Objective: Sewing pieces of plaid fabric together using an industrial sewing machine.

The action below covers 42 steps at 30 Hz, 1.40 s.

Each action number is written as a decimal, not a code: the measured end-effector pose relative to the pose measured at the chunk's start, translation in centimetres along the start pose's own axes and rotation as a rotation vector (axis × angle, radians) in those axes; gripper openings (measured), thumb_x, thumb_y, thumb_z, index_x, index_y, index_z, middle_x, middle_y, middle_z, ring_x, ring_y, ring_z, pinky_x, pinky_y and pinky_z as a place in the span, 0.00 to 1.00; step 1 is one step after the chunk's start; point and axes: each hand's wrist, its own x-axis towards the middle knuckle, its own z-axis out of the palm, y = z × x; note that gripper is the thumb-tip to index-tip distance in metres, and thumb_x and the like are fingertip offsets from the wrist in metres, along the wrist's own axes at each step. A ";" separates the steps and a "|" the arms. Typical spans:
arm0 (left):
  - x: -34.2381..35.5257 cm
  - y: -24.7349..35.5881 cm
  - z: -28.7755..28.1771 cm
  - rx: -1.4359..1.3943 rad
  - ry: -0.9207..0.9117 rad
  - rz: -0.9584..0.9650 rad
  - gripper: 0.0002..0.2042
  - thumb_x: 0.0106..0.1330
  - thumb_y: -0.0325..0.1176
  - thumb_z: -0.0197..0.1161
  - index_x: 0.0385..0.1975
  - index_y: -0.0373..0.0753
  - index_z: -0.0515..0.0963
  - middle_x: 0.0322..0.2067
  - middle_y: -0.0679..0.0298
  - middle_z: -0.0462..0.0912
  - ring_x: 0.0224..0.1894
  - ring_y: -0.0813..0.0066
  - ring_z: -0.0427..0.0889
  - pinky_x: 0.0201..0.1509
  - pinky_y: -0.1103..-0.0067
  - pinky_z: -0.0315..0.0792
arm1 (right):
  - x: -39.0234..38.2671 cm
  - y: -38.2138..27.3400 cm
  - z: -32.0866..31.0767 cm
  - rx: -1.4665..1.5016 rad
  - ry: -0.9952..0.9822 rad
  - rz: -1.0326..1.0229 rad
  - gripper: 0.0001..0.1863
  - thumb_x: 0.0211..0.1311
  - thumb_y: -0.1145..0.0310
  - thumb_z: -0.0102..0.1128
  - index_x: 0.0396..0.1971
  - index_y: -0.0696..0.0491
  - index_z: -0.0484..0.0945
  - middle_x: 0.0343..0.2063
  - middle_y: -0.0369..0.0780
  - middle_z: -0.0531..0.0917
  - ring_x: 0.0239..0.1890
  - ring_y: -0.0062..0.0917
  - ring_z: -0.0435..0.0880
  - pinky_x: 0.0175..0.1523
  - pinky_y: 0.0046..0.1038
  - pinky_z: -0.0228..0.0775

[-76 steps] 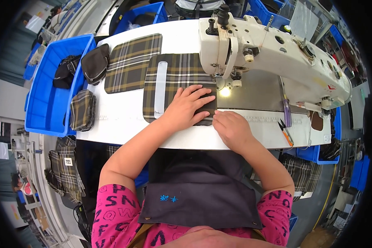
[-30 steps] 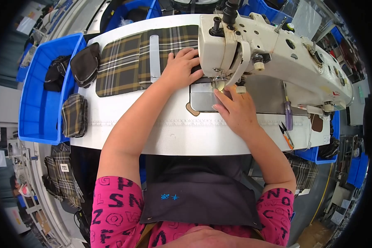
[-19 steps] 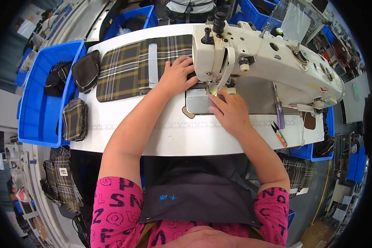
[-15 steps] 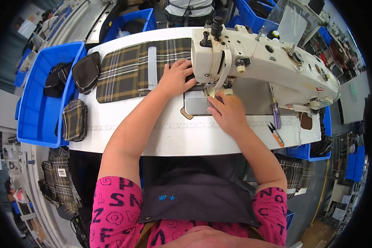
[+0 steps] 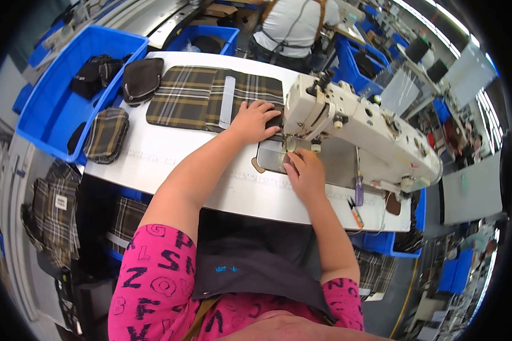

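A dark brown and tan plaid fabric panel [image 5: 182, 96] lies flat on the white sewing table, its right end at the sewing machine [image 5: 352, 122]. Across it runs a pale grey strip [image 5: 227, 102]. My left hand [image 5: 255, 122] rests on the panel's right end, palm down with fingers spread. Just in front of the needle area is my right hand [image 5: 306, 173], thumb and forefinger pinched together over the metal plate [image 5: 270, 156]. Whatever may be between those fingertips is too small to make out.
At left stands a blue bin [image 5: 54, 119] with dark pouches, beside a brown piece [image 5: 142, 81] and stacked plaid pieces [image 5: 106, 136]. Orange-handled thread snips [image 5: 355, 214] and a purple-handled screwdriver [image 5: 359, 190] lie right of my right hand. Another person [image 5: 293, 28] sits beyond the table.
The whole view has tilted and shifted. My right fingertips have drawn slightly back toward me from the needle area and pinch together. My left hand stays on the plaid panel.
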 end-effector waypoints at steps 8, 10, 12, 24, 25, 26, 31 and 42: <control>-8.1 6.1 -1.6 -0.631 0.273 -0.098 0.27 0.68 0.51 0.66 0.62 0.43 0.78 0.67 0.58 0.74 0.71 0.56 0.67 0.72 0.58 0.62 | -1.5 -2.0 -0.9 0.254 -0.057 0.061 0.20 0.67 0.63 0.66 0.57 0.52 0.83 0.58 0.43 0.81 0.59 0.44 0.79 0.62 0.43 0.71; -13.2 7.6 -4.2 -0.779 0.442 -0.038 0.21 0.69 0.40 0.68 0.60 0.41 0.77 0.64 0.56 0.75 0.68 0.53 0.71 0.71 0.66 0.66 | -1.7 -2.9 -0.4 0.219 -0.032 0.019 0.26 0.67 0.59 0.67 0.62 0.49 0.79 0.65 0.44 0.76 0.67 0.45 0.74 0.69 0.46 0.65; -19.9 7.3 -5.9 -0.788 0.604 -0.158 0.17 0.70 0.34 0.67 0.56 0.38 0.77 0.54 0.54 0.79 0.62 0.57 0.76 0.69 0.67 0.68 | -1.2 -5.4 -0.2 0.062 -0.101 -0.109 0.28 0.66 0.57 0.68 0.64 0.49 0.78 0.67 0.45 0.74 0.70 0.46 0.71 0.72 0.49 0.61; -37.8 5.0 -4.8 -1.446 0.984 -1.103 0.22 0.79 0.44 0.58 0.64 0.36 0.74 0.53 0.61 0.84 0.53 0.72 0.82 0.61 0.73 0.73 | -3.0 -18.2 2.4 0.166 -0.437 -0.434 0.35 0.61 0.55 0.73 0.67 0.50 0.75 0.72 0.46 0.70 0.75 0.44 0.66 0.76 0.53 0.53; -38.8 4.2 -5.2 -1.405 1.036 -1.146 0.18 0.79 0.40 0.58 0.59 0.33 0.76 0.51 0.62 0.85 0.52 0.73 0.81 0.60 0.73 0.74 | -3.0 -18.8 2.6 0.188 -0.469 -0.463 0.35 0.61 0.55 0.73 0.67 0.50 0.75 0.72 0.45 0.70 0.75 0.44 0.66 0.76 0.53 0.53; -39.9 3.6 -5.5 -1.331 1.127 -1.245 0.18 0.79 0.40 0.58 0.58 0.33 0.77 0.51 0.61 0.85 0.52 0.73 0.81 0.60 0.73 0.74 | -2.8 -19.0 2.8 0.232 -0.482 -0.459 0.35 0.62 0.56 0.73 0.68 0.50 0.74 0.72 0.47 0.69 0.75 0.45 0.65 0.76 0.54 0.53; -50.1 -3.5 -4.0 -0.886 1.272 -1.483 0.22 0.77 0.44 0.59 0.56 0.29 0.77 0.49 0.54 0.87 0.51 0.66 0.83 0.58 0.70 0.75 | -0.7 -17.7 3.3 0.186 -0.363 -0.470 0.34 0.64 0.57 0.71 0.68 0.51 0.73 0.72 0.51 0.68 0.75 0.49 0.64 0.76 0.54 0.53; -60.5 -11.1 3.4 -0.113 0.721 -1.874 0.29 0.74 0.52 0.59 0.62 0.32 0.75 0.54 0.38 0.83 0.59 0.40 0.81 0.61 0.60 0.75 | -0.2 -15.3 5.1 0.124 -0.317 -0.305 0.30 0.64 0.62 0.70 0.65 0.53 0.76 0.69 0.49 0.72 0.72 0.48 0.68 0.75 0.49 0.56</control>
